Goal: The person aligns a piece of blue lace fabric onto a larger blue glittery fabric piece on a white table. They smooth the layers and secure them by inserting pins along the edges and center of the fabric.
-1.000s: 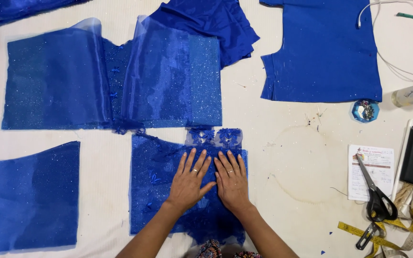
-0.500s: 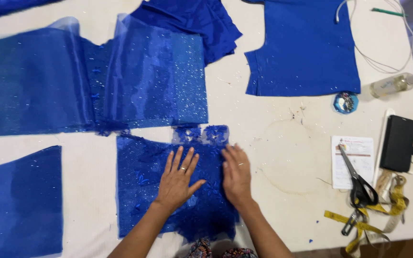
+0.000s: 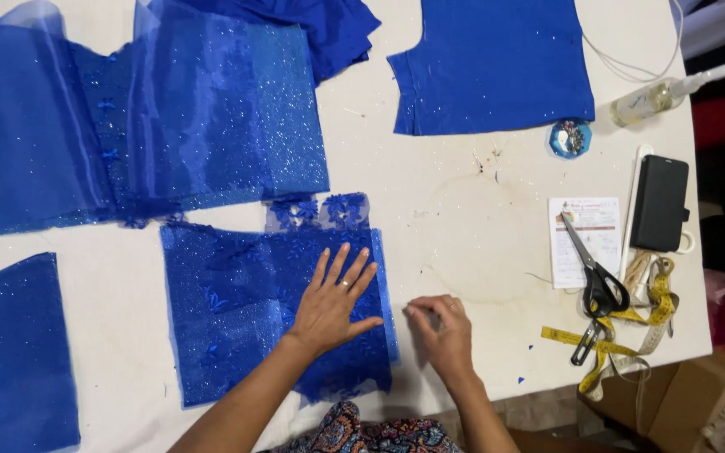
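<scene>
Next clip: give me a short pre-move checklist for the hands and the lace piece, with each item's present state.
1. Left hand flat, fingers spread, on the blue lace piece: ok.
2. Right hand off the fabric, fingertips pinched on the white table beside the lace's right edge: ok.
3. Anything held in that pinch: cannot tell.
4. Lace piece lying flat: ok.
5. Scissors apart from both hands, on a paper card: ok.
6. Yellow measuring tape clear of the fabric: ok.
</scene>
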